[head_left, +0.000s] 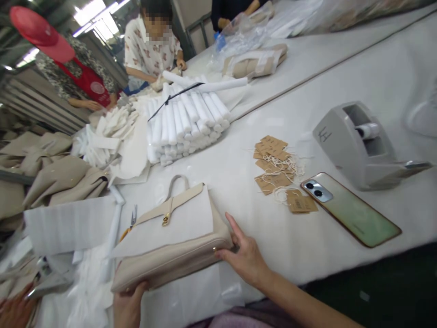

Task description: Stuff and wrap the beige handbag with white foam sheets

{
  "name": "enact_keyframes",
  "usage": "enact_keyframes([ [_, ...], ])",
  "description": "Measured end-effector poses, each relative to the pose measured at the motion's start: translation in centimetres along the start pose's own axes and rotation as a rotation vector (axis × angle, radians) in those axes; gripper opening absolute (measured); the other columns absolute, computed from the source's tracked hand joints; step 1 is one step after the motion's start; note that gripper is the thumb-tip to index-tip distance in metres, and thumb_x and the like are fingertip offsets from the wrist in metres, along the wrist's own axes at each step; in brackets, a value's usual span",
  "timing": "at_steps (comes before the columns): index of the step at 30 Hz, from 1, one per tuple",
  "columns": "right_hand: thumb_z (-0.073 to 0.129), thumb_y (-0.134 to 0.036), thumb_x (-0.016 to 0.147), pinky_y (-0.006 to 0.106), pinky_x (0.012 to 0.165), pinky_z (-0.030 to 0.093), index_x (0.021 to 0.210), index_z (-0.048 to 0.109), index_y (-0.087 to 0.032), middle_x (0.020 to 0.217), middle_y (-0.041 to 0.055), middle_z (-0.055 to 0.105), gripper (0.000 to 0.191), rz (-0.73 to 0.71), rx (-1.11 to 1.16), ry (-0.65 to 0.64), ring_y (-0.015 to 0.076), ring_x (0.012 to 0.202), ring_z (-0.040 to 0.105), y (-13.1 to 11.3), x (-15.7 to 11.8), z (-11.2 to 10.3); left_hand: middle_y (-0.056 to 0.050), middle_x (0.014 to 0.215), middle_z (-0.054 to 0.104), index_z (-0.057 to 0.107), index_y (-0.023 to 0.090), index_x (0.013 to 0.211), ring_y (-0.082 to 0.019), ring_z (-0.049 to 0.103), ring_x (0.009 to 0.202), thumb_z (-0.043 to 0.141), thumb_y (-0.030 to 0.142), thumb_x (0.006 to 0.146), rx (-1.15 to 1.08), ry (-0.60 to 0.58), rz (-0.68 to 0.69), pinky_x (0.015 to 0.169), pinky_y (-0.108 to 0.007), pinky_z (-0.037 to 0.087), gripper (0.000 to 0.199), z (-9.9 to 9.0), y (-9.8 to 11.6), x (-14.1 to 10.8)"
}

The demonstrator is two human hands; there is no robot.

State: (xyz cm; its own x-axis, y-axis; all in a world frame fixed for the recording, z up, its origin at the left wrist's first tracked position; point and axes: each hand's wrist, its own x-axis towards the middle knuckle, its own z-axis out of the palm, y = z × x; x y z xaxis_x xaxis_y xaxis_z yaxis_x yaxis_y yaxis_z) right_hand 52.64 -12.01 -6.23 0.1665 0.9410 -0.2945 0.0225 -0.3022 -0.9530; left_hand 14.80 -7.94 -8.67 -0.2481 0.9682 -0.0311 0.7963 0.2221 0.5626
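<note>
A beige handbag (170,264) lies on its back on the white table, its base toward me. Its flap has a gold clasp (165,219), and a looped handle (177,180) points away from me. A white sheet (191,221) covers part of its front, tucked below the flap. My left hand (128,300) grips the near left corner, thumb on the base, its other fingers hidden underneath. At the right end, my right hand (247,255) is closed around the corner, thumb near a small gold stud and index finger along the side. Orange-handled snippers (129,223) lie left of the bag.
Brown tags with strings (275,166), a phone (355,209) and a grey tape dispenser (358,146) lie to the right. Strapped white rolls (187,116) are beyond the bag. Beige bags (58,177) pile up at left, near another person's hand (17,307). Other people stand across the table.
</note>
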Motion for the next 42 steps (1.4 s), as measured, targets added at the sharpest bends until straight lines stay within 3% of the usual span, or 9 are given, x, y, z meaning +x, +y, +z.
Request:
enact_keyframes([
  [6, 0.066, -0.043, 0.075, 0.03, 0.072, 0.053, 0.141, 0.038, -0.021, 0.081, -0.0005, 0.068, 0.076, -0.203, -0.352, 0.005, 0.0192, 0.073, 0.066, 1.1, 1.0, -1.3, -0.005, 0.135, 0.051, 0.026, 0.032, 0.142, -0.023, 0.055, 0.119, 0.07, 0.037, 0.067, -0.364, 0.037, 0.034, 0.099, -0.035, 0.048, 0.087, 0.9, 3.4, -0.8],
  [13, 0.055, -0.053, 0.085, 0.031, 0.07, 0.056, 0.128, 0.045, -0.025, 0.113, 0.0063, 0.067, 0.053, -0.623, -0.634, 0.106, 0.0231, 0.084, 0.07, 2.2, 2.4, -2.3, -0.006, 0.126, 0.057, 0.023, 0.03, 0.14, -0.021, 0.06, 0.108, 0.074, 0.029, 0.067, -0.542, -0.056, 0.062, 0.094, -0.036, 0.049, 0.089, 0.4, 1.1, -0.9],
  [18, 0.047, -0.058, 0.088, 0.033, 0.067, 0.056, 0.133, 0.041, -0.022, 0.116, 0.0096, 0.063, 0.058, -0.763, -0.807, 0.176, 0.0229, 0.079, 0.069, 1.0, 2.5, -2.4, -0.002, 0.107, 0.06, 0.025, 0.031, 0.14, -0.017, 0.062, 0.088, 0.073, 0.032, 0.072, -0.409, -0.03, 0.221, 0.088, -0.039, 0.052, 0.083, -1.5, -0.1, -0.9],
  [24, 0.051, -0.057, 0.087, 0.044, 0.09, 0.049, 0.131, 0.044, -0.016, 0.108, 0.0136, 0.06, 0.061, -0.987, -0.947, 0.247, 0.0287, 0.096, 0.061, -1.2, 3.1, -2.4, -0.012, 0.138, 0.04, 0.042, 0.03, 0.134, -0.029, 0.044, 0.126, 0.072, 0.034, 0.076, -0.036, -0.006, 0.619, 0.104, -0.049, 0.04, 0.065, -5.2, 2.0, 0.6],
  [29, 0.051, -0.054, 0.087, 0.043, 0.09, 0.048, 0.133, 0.044, -0.016, 0.112, 0.0138, 0.059, 0.06, -1.126, -1.033, 0.161, 0.0284, 0.097, 0.06, -2.4, 3.9, -2.8, -0.012, 0.141, 0.041, 0.037, 0.03, 0.139, -0.03, 0.039, 0.13, 0.076, 0.032, 0.071, 0.039, -0.244, 0.81, 0.108, -0.052, 0.034, 0.078, -7.5, 3.3, 2.7],
  [31, 0.052, -0.053, 0.087, 0.042, 0.089, 0.048, 0.133, 0.044, -0.018, 0.112, 0.0126, 0.06, 0.058, -1.144, -1.044, 0.114, 0.0274, 0.096, 0.06, -2.5, 4.2, -2.9, -0.013, 0.135, 0.047, 0.039, 0.027, 0.137, -0.028, 0.046, 0.125, 0.076, 0.031, 0.07, -0.03, -0.273, 0.758, 0.105, -0.047, 0.039, 0.076, -7.6, 3.0, 2.8],
  [36, 0.052, -0.055, 0.086, 0.046, 0.093, 0.045, 0.135, 0.042, -0.02, 0.112, 0.0122, 0.059, 0.061, -1.102, -1.004, 0.118, 0.0294, 0.097, 0.06, -2.2, 4.4, -2.9, -0.004, 0.085, 0.068, 0.061, 0.019, 0.104, -0.017, 0.063, 0.074, 0.07, 0.041, 0.074, -0.225, -0.21, 0.309, 0.071, -0.029, 0.052, 0.038, -5.5, 1.6, 0.5],
  [38, 0.051, -0.057, 0.086, 0.047, 0.092, 0.045, 0.136, 0.041, -0.021, 0.112, 0.0122, 0.059, 0.062, -1.07, -1.003, 0.111, 0.0301, 0.096, 0.06, -2.1, 4.2, -2.8, -0.002, 0.077, 0.069, 0.065, 0.019, 0.091, -0.015, 0.063, 0.069, 0.062, 0.038, 0.08, -0.264, -0.203, 0.258, 0.067, -0.026, 0.05, 0.022, -4.7, 1.4, -0.5],
  [42, 0.047, -0.063, 0.085, 0.047, 0.086, 0.048, 0.134, 0.042, -0.019, 0.114, 0.0147, 0.059, 0.066, -1.006, -1.032, 0.114, 0.0322, 0.094, 0.061, -2.3, 4.3, -2.6, 0.0, 0.073, 0.07, 0.068, 0.02, 0.084, -0.014, 0.062, 0.065, 0.055, 0.03, 0.084, -0.27, -0.148, 0.261, 0.065, -0.024, 0.048, 0.016, -4.3, 1.0, -1.2],
])
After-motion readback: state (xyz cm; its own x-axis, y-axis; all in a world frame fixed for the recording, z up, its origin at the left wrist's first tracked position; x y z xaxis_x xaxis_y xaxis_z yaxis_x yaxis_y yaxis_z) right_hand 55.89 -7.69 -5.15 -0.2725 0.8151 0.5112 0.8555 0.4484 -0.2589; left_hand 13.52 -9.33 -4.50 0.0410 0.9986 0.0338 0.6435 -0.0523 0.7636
